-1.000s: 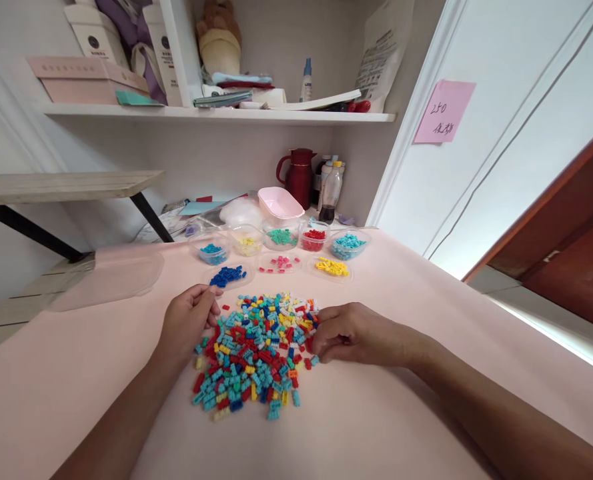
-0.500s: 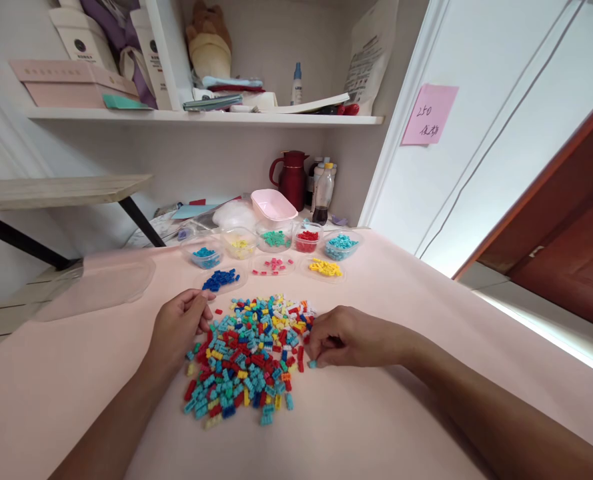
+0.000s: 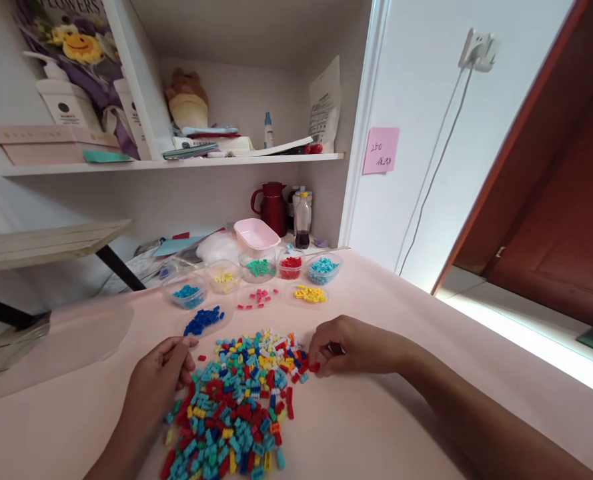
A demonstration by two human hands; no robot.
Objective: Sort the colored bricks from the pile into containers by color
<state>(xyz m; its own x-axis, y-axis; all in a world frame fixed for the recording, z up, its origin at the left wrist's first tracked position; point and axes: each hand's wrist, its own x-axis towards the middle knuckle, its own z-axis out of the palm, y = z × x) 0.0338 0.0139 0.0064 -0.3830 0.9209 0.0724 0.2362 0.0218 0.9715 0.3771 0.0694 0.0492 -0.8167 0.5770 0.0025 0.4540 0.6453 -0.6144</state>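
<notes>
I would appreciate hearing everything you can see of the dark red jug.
The smooth-looking, dark red jug stands upright below the shelf. It has a loop handle on its left and gold-coloured trim near the top. The pink tub in front hides part of its base; bottles stand close on its right, touching or not, I cannot tell.
</notes>
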